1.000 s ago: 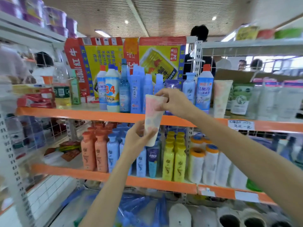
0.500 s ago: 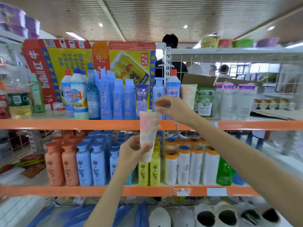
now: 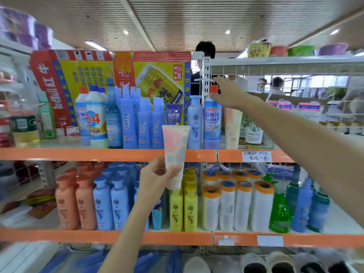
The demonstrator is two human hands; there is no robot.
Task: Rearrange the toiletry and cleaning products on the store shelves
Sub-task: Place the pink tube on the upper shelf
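Orange-edged store shelves [image 3: 98, 154] fill the frame from side to side, packed with bottles under a slatted ceiling. Nearest, at lower centre, the left hand [image 3: 155, 179] grips a pastel tube [image 3: 175, 154], thumb and fingers wrapped round its lower end; the tube stands cap-down and upright in front of the upper shelf's edge, its wide crimped end on top. Its skin is pale cream with soft pink, peach and lilac patches; any print on it is too faint to read, and the hand covers part of its narrow end. At centre right the right hand [image 3: 229, 91] reaches up to the red cap of a blue cleaner bottle [image 3: 212, 123] standing on the upper shelf, fingers spread loosely at the cap; whether they touch it I cannot tell. Just right of that bottle stands a second pastel tube [image 3: 233, 125], half hidden by the right forearm. On the lower shelf, 2 yellow bottles [image 3: 183, 209] stand directly below the held tube. Items at the left edge are blurred. Behind the upper row lean red and yellow cartons [image 3: 159, 73], and beyond them a person's dark hair [image 3: 204, 49] shows, the body hidden
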